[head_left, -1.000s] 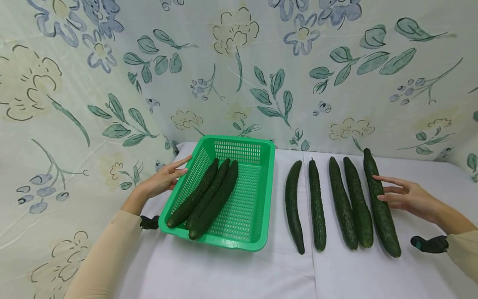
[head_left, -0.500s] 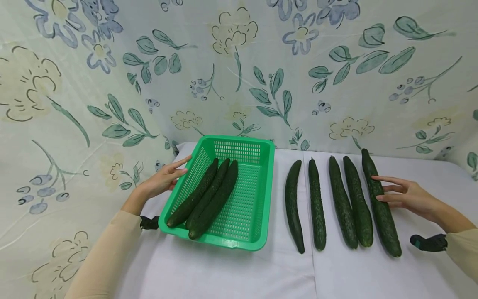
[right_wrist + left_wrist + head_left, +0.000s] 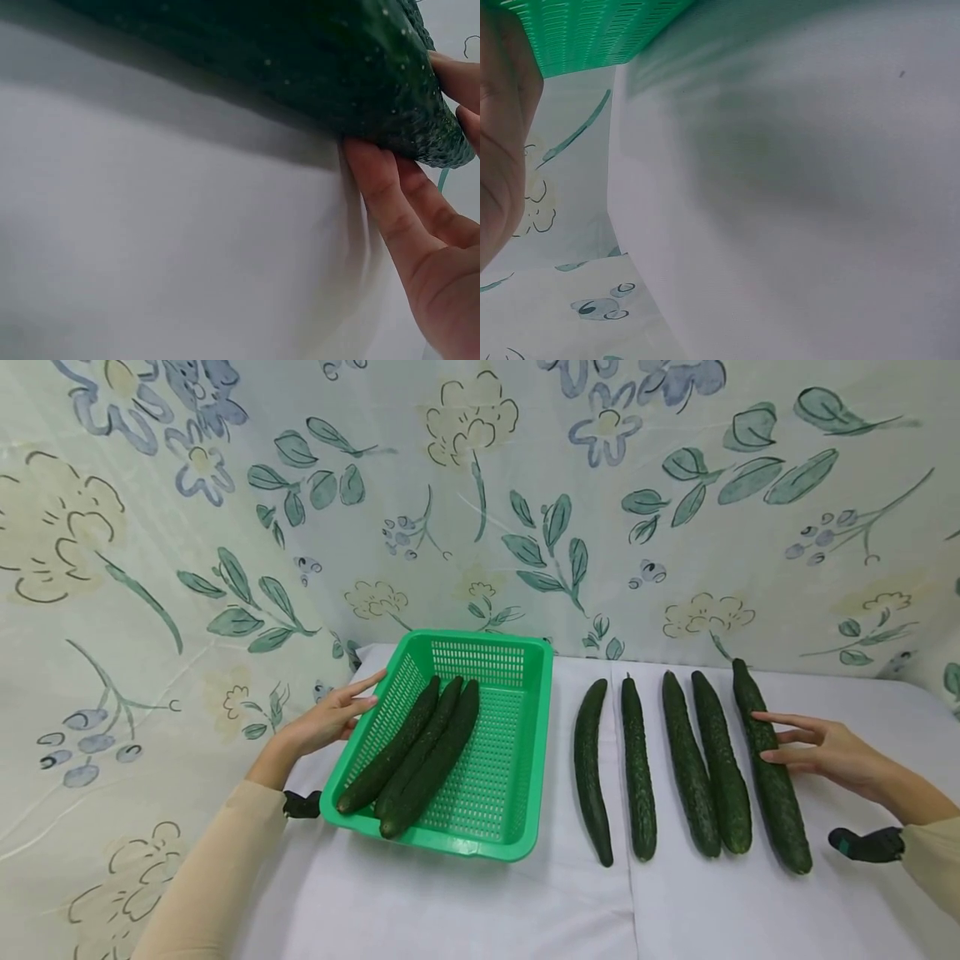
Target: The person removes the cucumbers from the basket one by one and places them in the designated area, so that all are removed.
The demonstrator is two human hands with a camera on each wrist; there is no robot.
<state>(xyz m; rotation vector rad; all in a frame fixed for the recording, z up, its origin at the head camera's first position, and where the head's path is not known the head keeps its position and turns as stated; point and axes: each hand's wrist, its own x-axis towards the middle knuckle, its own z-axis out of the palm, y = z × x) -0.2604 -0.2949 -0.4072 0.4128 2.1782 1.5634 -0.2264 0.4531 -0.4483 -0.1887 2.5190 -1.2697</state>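
Observation:
In the head view my left hand (image 3: pixel 318 724) rests its outstretched fingers against the left side of a green plastic basket (image 3: pixel 517 768), the index fingertip at the rim. Three dark green cucumbers (image 3: pixel 442 756) lie side by side along the basket's left half. At the right, my right hand (image 3: pixel 828 752) holds the outermost cucumber (image 3: pixel 780 802) near its middle. From the right wrist view, two fingers (image 3: pixel 375 176) tuck beneath this cucumber (image 3: pixel 247 60), while another digit touches its upper side. The left wrist view shows part of the left hand (image 3: pixel 502 127) beside the basket wall (image 3: pixel 585 34).
Between basket and right hand, several more cucumbers lie lengthwise: a curved one (image 3: pixel 592 772), a slim one (image 3: pixel 637 768), and a close pair (image 3: pixel 690 764). All rest on a white tablecloth (image 3: pixel 465 910). Behind hangs a floral curtain (image 3: pixel 420 527), low at the table's back edge.
The far tip of the outermost cucumber shifts slightly left, then back right, with the right hand staying on it. The left hand and basket hold their place.

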